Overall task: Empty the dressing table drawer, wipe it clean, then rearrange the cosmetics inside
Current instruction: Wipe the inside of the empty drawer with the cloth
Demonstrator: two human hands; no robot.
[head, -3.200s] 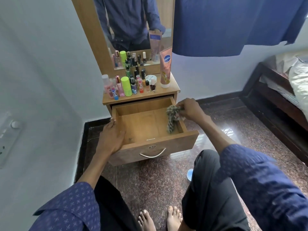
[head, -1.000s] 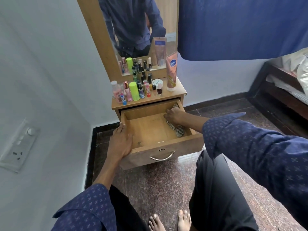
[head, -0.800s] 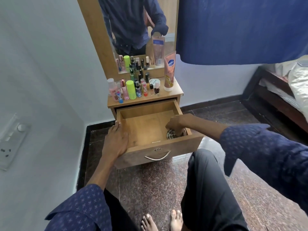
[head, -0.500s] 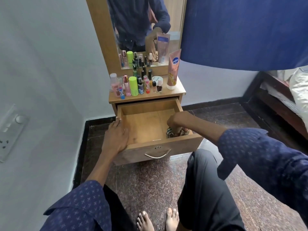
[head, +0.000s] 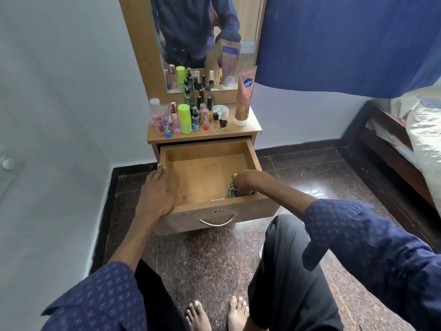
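Observation:
The wooden drawer [head: 205, 149] of the dressing table is pulled out, and only a cloth lies in it. My right hand [head: 245, 181] is down in the drawer's front right corner, fingers curled round a striped cloth [head: 232, 191] that it presses to the bottom. My left hand [head: 156, 194] lies flat over the drawer's left rim near the front. Several cosmetics [head: 188, 115] stand on the table top, among them a lime-green bottle [head: 184, 118] and a tall pink lotion tube [head: 244, 96].
A mirror [head: 202, 32] rises behind the bottles. A white wall is close on the left. A blue curtain [head: 346, 39] hangs at the upper right, with a dark bed frame [head: 386, 151] below it. My knees and bare feet [head: 217, 314] are over the speckled floor.
My right hand has drawn the cloth from the drawer's right side back into the front right corner. The left hand has stayed on the left rim.

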